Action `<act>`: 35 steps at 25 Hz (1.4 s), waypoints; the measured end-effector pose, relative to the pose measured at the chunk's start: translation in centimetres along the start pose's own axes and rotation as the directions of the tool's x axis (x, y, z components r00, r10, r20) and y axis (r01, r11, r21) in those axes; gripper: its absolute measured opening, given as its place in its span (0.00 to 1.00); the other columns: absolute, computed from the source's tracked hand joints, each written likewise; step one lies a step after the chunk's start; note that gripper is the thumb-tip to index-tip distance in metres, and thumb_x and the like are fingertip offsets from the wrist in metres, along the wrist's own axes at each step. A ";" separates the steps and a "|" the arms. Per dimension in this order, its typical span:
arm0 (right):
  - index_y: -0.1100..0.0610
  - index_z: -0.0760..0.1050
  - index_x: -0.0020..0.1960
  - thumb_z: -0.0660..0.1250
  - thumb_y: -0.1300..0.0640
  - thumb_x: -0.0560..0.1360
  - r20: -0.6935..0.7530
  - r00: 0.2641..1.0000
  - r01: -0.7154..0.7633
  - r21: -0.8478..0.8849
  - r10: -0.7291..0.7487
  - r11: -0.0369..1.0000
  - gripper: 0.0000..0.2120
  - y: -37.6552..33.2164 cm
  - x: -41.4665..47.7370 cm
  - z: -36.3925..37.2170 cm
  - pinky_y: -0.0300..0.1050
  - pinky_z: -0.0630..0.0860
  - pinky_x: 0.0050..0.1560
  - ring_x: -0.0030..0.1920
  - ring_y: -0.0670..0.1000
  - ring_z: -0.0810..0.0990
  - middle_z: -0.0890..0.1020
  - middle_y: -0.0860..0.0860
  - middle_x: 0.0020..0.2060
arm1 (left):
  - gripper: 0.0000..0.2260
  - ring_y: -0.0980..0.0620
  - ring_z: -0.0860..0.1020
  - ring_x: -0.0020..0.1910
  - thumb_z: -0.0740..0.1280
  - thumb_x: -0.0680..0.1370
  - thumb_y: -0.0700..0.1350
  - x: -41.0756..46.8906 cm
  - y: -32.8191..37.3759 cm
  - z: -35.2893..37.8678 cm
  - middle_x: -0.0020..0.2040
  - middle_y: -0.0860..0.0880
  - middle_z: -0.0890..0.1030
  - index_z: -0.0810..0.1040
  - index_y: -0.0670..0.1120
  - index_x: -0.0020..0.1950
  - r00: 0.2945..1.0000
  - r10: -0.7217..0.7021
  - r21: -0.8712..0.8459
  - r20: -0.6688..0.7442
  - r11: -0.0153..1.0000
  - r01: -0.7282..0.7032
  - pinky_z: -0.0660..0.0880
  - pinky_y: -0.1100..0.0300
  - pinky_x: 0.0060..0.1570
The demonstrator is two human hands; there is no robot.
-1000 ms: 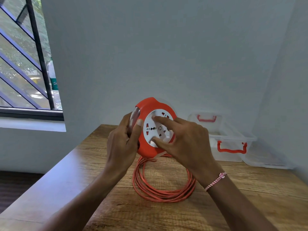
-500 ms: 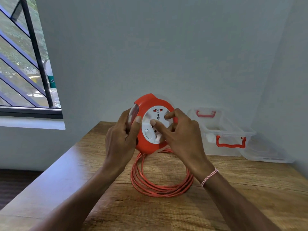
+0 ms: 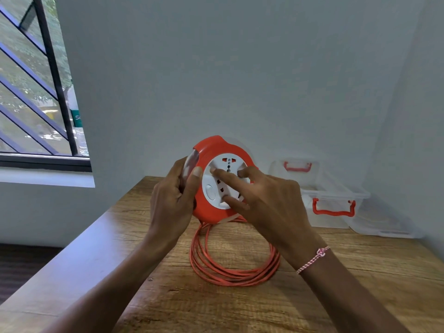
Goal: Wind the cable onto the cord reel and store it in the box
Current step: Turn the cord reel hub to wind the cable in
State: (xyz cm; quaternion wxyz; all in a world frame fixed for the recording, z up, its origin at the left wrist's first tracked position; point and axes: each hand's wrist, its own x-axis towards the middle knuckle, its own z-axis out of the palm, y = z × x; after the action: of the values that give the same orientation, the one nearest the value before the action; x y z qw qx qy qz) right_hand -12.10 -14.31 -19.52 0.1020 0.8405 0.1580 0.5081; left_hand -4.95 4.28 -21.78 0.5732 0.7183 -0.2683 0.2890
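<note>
While the left hand (image 3: 171,200) wraps around the left rim of the cord reel (image 3: 211,152) and holds it up on its edge above the bench (image 3: 360,296), the right hand (image 3: 271,203) is spread open against the front of the reel. The left thumb lies on the orange rim and the other left fingers curl behind, so this hand has a firm grip. The right hand grips nothing; its fingertips (image 3: 213,171) press on the white round face (image 3: 211,188) where the plug holes are. A pink and white string bracelet (image 3: 313,259) sits on the right wrist. The reel is orange with a clear back plate, and it does not touch the bench. From its bottom the orange cable (image 3: 230,275) hangs down and lies in loose loops on the wood, right under the hands, near the middle of the bench. Most of the cable is off the reel. At the far right corner of the bench stands the clear box (image 3: 336,219) with red handles, well apart from the reel. A clear lid (image 3: 384,227) lies just beside it at the right edge. A window with dark bars (image 3: 57,87) is in the wall past the left edge.
</note>
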 end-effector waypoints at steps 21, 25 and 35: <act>0.42 0.68 0.77 0.76 0.46 0.77 0.097 0.990 0.110 -0.043 -0.106 0.993 0.32 1.5 -0.5 0.3 0.42 0.75 0.28 0.48 0.55 0.86 0.81 0.56 0.63 | 0.18 0.47 0.89 0.41 0.58 0.81 0.69 0.1 -0.2 -0.2 0.45 0.47 0.88 0.72 0.69 0.69 1.000 -0.012 -0.036 0.015 0.999 0.013 0.86 0.36 0.40; 0.44 0.77 0.71 0.72 0.37 0.75 0.024 0.990 -0.143 0.198 0.141 0.970 0.27 0.2 0.6 -0.4 0.44 0.80 0.34 0.42 0.50 0.86 0.87 0.50 0.49 | 0.22 0.50 0.84 0.32 0.57 0.80 0.75 0.0 -0.1 0.0 0.35 0.49 0.82 0.72 0.69 0.70 1.000 0.010 -0.015 -0.020 1.000 -0.010 0.83 0.37 0.35; 0.50 0.76 0.57 0.69 0.36 0.78 0.111 0.858 -0.500 0.398 0.501 0.769 0.18 -0.6 1.0 -0.3 0.37 0.78 0.36 0.37 0.43 0.81 0.83 0.44 0.47 | 0.24 0.47 0.87 0.36 0.54 0.77 0.80 0.1 -0.4 0.2 0.37 0.45 0.86 0.67 0.74 0.70 1.000 0.008 0.016 0.000 1.000 -0.008 0.84 0.37 0.36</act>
State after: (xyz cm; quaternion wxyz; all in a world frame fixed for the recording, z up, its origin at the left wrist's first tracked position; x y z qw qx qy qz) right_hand -11.98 -13.40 -18.77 -0.2170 0.8536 0.0321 0.4725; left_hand -4.55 4.21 -22.02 0.5664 0.7216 -0.2687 0.2935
